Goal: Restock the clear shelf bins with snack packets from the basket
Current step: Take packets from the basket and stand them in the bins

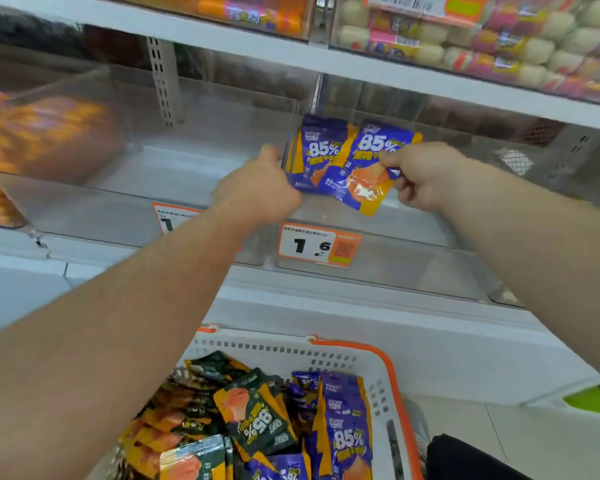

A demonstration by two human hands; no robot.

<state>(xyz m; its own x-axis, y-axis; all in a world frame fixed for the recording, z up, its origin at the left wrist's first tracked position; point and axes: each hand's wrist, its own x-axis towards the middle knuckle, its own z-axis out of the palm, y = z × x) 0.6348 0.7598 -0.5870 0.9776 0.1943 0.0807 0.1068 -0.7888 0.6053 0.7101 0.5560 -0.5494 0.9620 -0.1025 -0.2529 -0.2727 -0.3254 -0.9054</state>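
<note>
My right hand pinches a purple and orange snack packet marked 85%, tilted over the front wall of the clear shelf bin with the 1.6 price tag. My left hand grips a small stack of the same purple packets, upright at that bin's left wall. Below, the white basket with an orange rim holds several purple packets and dark green and orange packets.
A clear bin to the left shows only its bare floor. Further left, bins hold orange packets. The shelf above carries bins of pale and pink wrapped snacks. A white shelf ledge runs between bins and basket.
</note>
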